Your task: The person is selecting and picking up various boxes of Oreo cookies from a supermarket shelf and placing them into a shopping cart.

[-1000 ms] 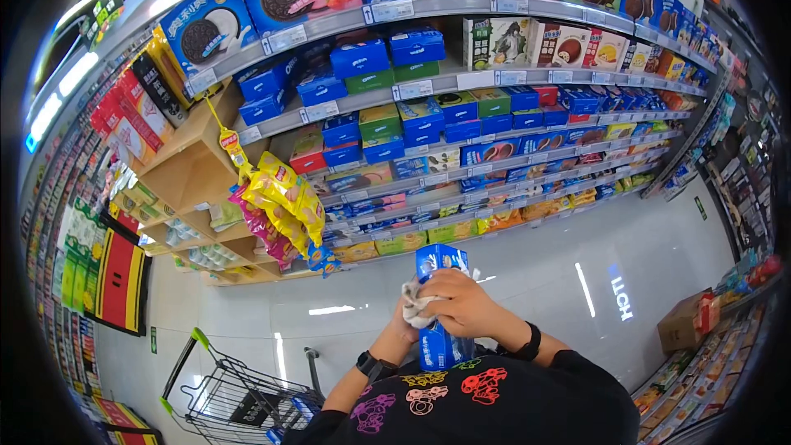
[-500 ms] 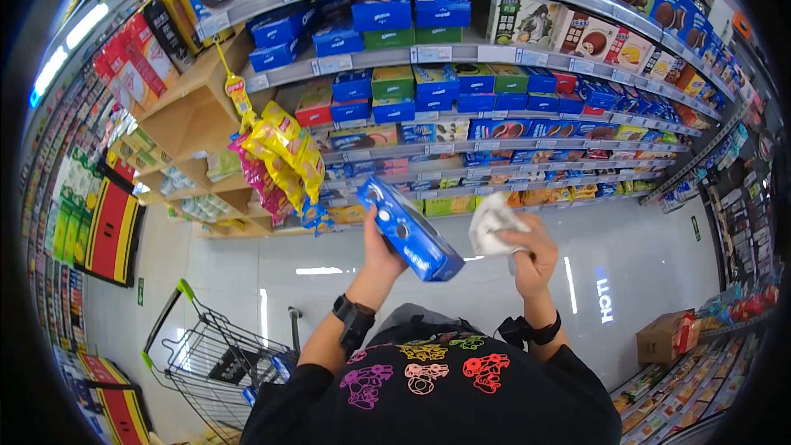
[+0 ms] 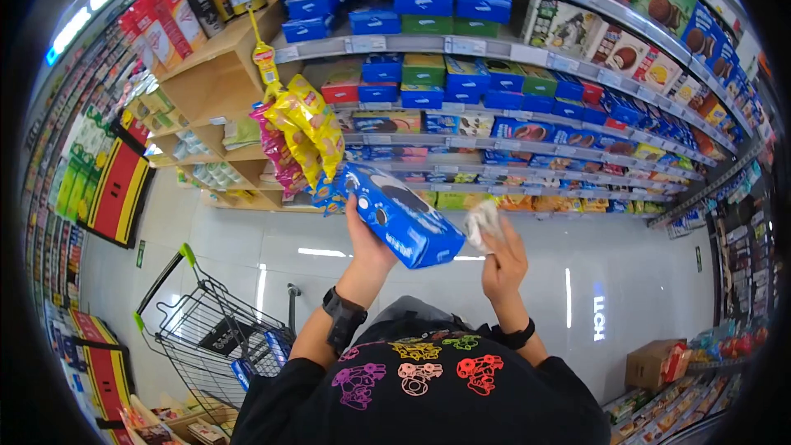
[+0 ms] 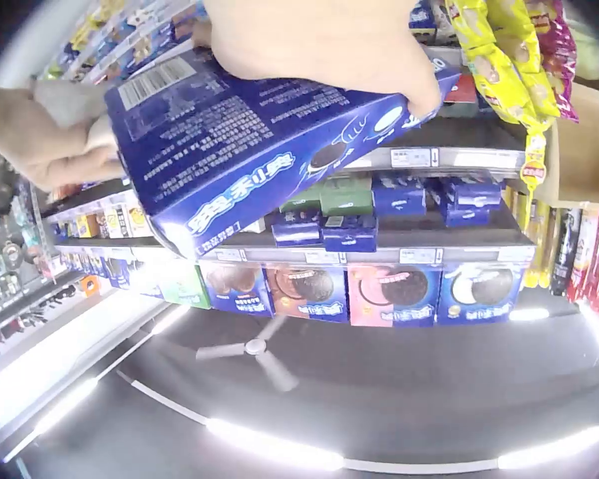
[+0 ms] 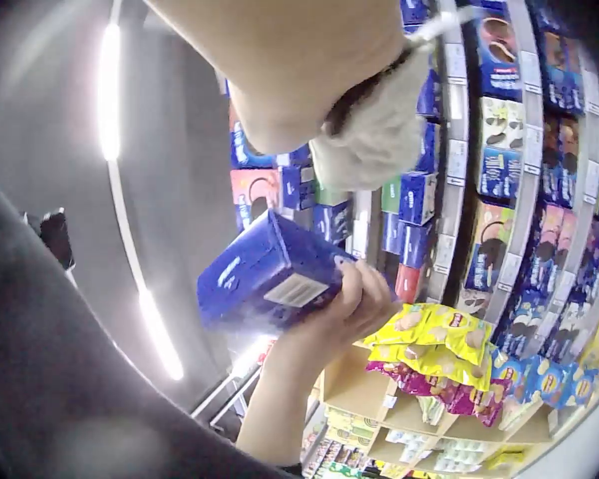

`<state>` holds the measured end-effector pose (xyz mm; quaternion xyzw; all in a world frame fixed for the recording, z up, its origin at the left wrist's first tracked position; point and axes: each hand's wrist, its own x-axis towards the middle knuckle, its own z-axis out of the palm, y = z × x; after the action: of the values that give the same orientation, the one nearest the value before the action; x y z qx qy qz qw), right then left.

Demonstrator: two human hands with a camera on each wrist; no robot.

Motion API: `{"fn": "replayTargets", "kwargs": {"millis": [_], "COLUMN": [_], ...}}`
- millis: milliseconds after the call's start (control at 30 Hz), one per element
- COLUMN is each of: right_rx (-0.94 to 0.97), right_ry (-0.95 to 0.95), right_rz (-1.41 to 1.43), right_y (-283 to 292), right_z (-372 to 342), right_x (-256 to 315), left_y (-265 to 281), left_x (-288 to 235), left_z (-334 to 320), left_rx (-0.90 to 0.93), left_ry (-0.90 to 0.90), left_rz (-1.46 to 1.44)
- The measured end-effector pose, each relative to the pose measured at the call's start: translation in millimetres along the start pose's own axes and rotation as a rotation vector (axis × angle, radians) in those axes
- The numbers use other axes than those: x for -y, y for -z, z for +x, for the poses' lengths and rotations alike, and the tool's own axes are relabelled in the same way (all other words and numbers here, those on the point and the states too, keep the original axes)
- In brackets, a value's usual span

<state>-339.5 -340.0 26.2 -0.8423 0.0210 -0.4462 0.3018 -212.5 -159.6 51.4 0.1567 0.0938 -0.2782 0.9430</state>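
Note:
My left hand (image 3: 368,243) grips a blue Oreo cookie box (image 3: 412,227) by its side, in front of my chest. In the head view the box lies slanted, its near end pointing down to the right. The left wrist view shows the barcode and printed text on the box (image 4: 250,140), with the thumb and palm across its upper face. In my right hand (image 3: 505,264) is a bunched white cloth (image 3: 480,225), just right of the box's near end. The right wrist view shows this cloth (image 5: 374,130) pinched below the fingers, above the box in that picture.
Shelves of cookie boxes (image 3: 470,78) stretch across ahead. Yellow and pink snack bags (image 3: 305,132) hang at a wooden rack (image 3: 206,74) on the left. A wire shopping cart (image 3: 214,321) with blue packages stands at lower left. A cardboard carton (image 3: 651,363) sits at lower right.
Both hands were together at the box with the cloth. The right hand then drew away to the right with it and has come back nearer the box. The left hand has raised and tilted the box.

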Motion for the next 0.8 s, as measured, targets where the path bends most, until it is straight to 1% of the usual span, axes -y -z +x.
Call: {"fn": "replayTargets", "kwargs": {"millis": [67,167,233,267,367,467,500,567,667,700,800], "right_rx": [-0.026,0.384,0.671,0.802,0.838,0.971,1.026,1.129,0.916,0.841,0.669], "right_ry": [-0.388,-1.172,-0.97,-0.875,-1.383,-1.035,-0.991,-0.902,-0.905,-0.884,-0.985], "right_rz": [0.123,0.748,0.939,1.03,1.196,1.187,1.126,1.002,1.052,1.039,1.173], "right_y": [-11.0,-20.0,-40.0,-46.6,-42.8,-55.5,-58.0,-57.4,-65.7,-68.6,-84.4], "right_z": [-9.8,-30.7,-41.3,-41.9,-29.8,-31.0,-24.1,10.1,30.0,41.2,75.3], "right_x": [-8.5,-39.0,-42.9,-37.2,-5.8,-19.6,-16.4,9.0,16.8,23.8,31.6], "left_y": [-16.9,-17.3,-19.1,-18.8,-15.5,-12.5,-12.5,-13.1,-10.6,0.4,-18.7], "left_x": [-4.5,-4.9,-12.0,-14.0,-20.5,-29.0,-33.2,-41.7,-56.6,-64.4,-85.7], "left_z": [-11.3,-19.3,-21.0,-19.8,-19.0,-13.1,-11.7,-8.3,6.1,18.7,32.7], "left_rx": [-0.015,-0.002,0.069,0.09,0.133,0.174,0.186,0.208,0.136,0.198,0.33], "left_ry": [-0.018,-0.015,0.035,0.029,0.021,0.011,-0.005,-0.035,-0.084,-0.027,-0.16], "left_rz": [0.096,0.184,0.156,0.153,0.157,0.175,0.199,0.247,0.452,0.485,0.683]}}
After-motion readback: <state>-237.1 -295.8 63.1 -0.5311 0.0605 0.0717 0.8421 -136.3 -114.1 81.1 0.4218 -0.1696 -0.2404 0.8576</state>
